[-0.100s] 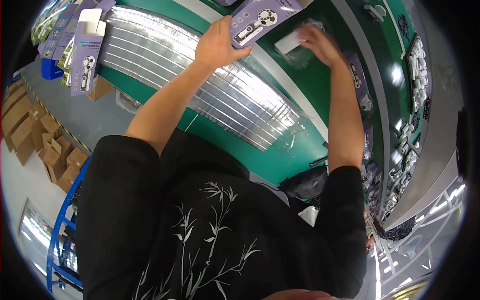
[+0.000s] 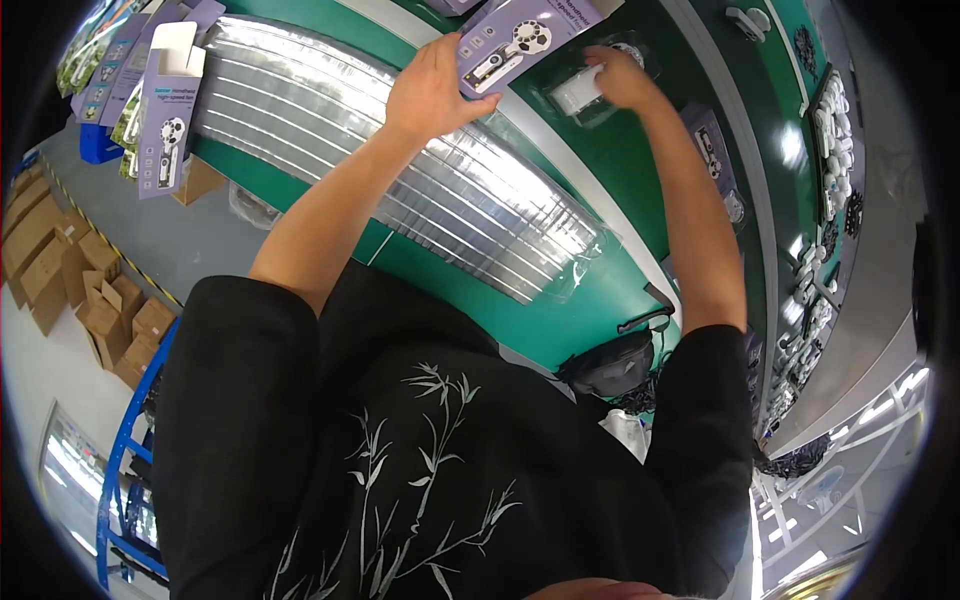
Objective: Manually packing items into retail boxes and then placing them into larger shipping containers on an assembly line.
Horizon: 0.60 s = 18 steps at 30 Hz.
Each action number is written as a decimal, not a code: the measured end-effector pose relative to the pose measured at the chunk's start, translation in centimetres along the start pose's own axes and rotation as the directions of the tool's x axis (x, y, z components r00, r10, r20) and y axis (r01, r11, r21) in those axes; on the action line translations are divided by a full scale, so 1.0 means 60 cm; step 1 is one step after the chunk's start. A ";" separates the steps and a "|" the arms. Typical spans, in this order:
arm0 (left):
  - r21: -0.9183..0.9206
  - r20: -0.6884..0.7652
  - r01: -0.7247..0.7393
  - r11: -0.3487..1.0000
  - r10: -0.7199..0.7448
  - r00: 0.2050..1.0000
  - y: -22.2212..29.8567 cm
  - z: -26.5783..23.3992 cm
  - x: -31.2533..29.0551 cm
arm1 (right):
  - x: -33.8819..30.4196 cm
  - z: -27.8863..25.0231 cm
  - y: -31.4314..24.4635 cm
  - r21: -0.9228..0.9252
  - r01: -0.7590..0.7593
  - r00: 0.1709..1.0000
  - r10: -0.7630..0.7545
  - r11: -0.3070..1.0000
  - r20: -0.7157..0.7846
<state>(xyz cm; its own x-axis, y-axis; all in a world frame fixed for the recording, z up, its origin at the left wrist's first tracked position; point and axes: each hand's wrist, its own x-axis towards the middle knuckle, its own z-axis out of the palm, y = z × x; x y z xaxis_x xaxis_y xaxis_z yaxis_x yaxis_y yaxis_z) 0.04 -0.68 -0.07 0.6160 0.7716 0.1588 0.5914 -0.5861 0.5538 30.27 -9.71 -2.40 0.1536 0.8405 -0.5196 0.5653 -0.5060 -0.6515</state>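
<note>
Purple fan carton (image 2: 512, 48), twelve o'clock, was clasped by the left hand (image 2: 428, 92), seemingly for steadiness; right hand (image 2: 624, 78), grip unclear, overlapped one-o'clock clear tray (image 2: 604, 110).

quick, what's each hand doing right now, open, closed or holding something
Left hand: closed on a purple printed box.
Right hand: at the white item in clear plastic; grip cannot be told.
</note>
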 end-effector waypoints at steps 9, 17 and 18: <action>-0.072 0.079 -0.015 0.997 0.021 0.997 0.003 0.006 0.007 | -0.100 -0.093 0.035 -0.833 0.068 0.980 -0.191 0.548 -0.046; -0.254 0.281 -0.500 0.828 0.557 0.781 0.039 -0.010 0.037 | -0.231 -0.125 -0.016 -0.933 -0.142 0.948 -0.225 0.330 -0.224; -0.265 0.281 -0.504 0.822 0.566 0.775 0.053 -0.005 0.045 | -0.249 -0.104 -0.005 -0.932 -0.153 0.949 -0.213 0.329 -0.231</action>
<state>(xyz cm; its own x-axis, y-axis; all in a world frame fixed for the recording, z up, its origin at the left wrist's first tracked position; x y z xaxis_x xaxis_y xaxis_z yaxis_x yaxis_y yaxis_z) 3.41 -0.40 2.37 0.9584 0.1965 0.2072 0.0372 -0.8052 0.5918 32.88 -20.92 9.05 0.2126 0.9506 -0.2263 0.9178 -0.1148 0.3802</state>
